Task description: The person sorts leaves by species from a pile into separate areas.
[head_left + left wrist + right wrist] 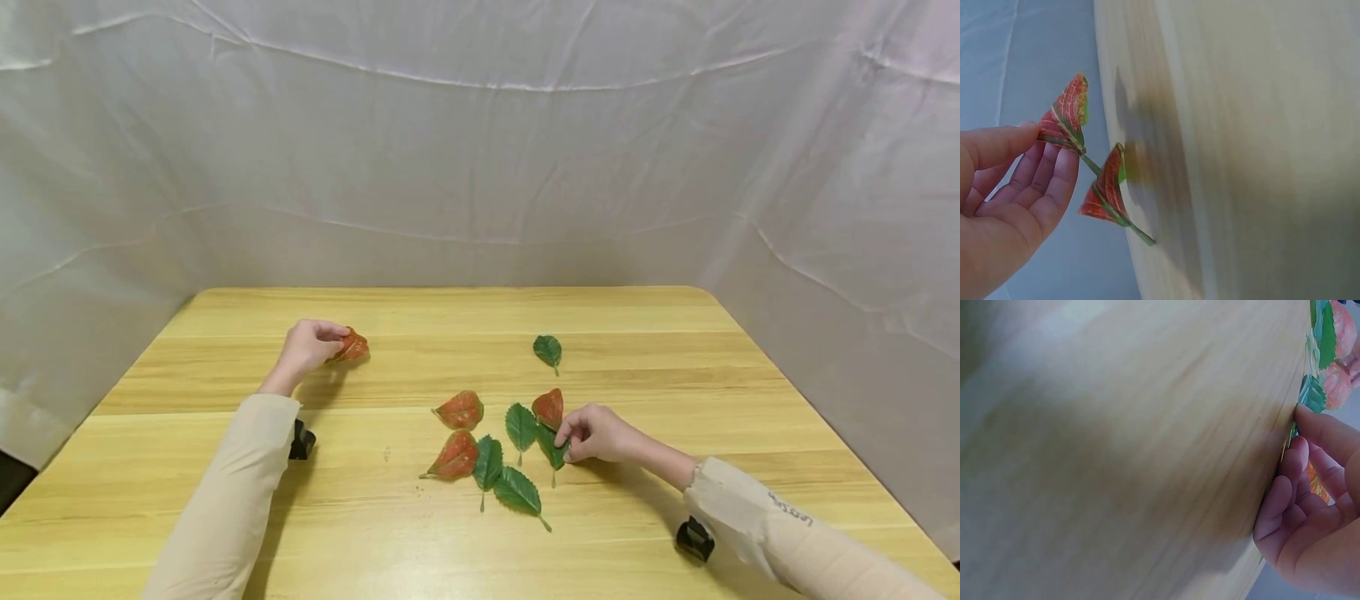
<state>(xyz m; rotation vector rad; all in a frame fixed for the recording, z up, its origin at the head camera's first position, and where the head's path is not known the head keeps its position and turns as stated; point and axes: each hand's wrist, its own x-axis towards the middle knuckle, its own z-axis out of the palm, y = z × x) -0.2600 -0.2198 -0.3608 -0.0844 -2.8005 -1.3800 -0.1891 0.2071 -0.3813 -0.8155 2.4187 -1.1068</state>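
My left hand (303,350) is raised over the far left of the table, pinching a red leaf (1066,115) with pale veins between thumb and fingers. A second red leaf (1107,190) hangs just below it on a green stem; whether the two are joined, I cannot tell. At right of centre, my right hand (600,433) pinches the edge of a green leaf (549,444) low against the tabletop. Its fingertips cover part of that leaf. Touching or overlapping its upper end is a red leaf (548,407), and another green leaf (521,427) lies just left.
Two red leaves (460,410) lie mid-table, with green leaves (517,490) beside the nearer one. A lone green leaf (547,350) sits farther back. The wooden table (420,317) is bordered by pale hanging fabric (480,167) at the back and sides.
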